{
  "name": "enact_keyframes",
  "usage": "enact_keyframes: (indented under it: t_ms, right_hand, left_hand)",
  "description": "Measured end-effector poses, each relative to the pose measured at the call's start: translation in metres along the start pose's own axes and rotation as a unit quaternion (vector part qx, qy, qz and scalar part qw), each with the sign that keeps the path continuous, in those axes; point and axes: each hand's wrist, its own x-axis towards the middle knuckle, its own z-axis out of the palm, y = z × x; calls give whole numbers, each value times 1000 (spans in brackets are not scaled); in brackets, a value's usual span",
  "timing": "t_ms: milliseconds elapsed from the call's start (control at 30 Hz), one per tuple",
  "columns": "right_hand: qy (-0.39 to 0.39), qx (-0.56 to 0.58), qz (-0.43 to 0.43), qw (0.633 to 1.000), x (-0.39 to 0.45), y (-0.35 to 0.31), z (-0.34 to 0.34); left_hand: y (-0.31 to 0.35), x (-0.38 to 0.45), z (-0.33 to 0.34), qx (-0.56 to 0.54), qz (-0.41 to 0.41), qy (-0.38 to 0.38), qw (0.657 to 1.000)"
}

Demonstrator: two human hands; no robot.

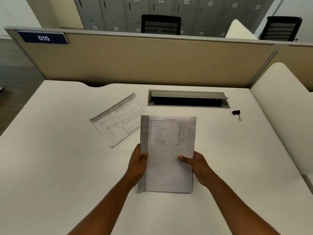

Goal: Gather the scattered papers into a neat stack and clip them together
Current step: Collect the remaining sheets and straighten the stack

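Observation:
I hold a stack of printed papers (167, 155) above the white desk (50, 150), roughly squared up. My left hand (138, 164) grips its left edge with the thumb on top. My right hand (196, 164) grips the right edge the same way. One more printed sheet (116, 121) lies flat and skewed on the desk, just behind and left of the held stack, partly hidden by it. A black binder clip (236, 113) with silver handles rests on the desk far to the right, apart from both hands.
A cable tray (188, 99) with its grey lid open is sunk into the desk behind the papers. A beige partition (144, 63) with a blue "010" sign closes the back. A white rounded divider (284, 106) stands at the right. Black chairs and grey lockers lie beyond.

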Motion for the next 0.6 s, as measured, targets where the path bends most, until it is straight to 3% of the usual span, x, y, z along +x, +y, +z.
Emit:
enact_keyframes:
  t_ms: [167, 267, 600]
  right_hand:
    - [78, -14, -193, 978, -16, -25, 35]
    - [103, -38, -252, 961, -22, -29, 51]
    - [163, -123, -165, 965, -2, 2, 65]
  left_hand:
    - [29, -2, -17, -22, 119, 98, 988]
    - [35, -5, -20, -35, 156, 129, 979]
    - [-3, 24, -46, 85, 96, 40, 991]
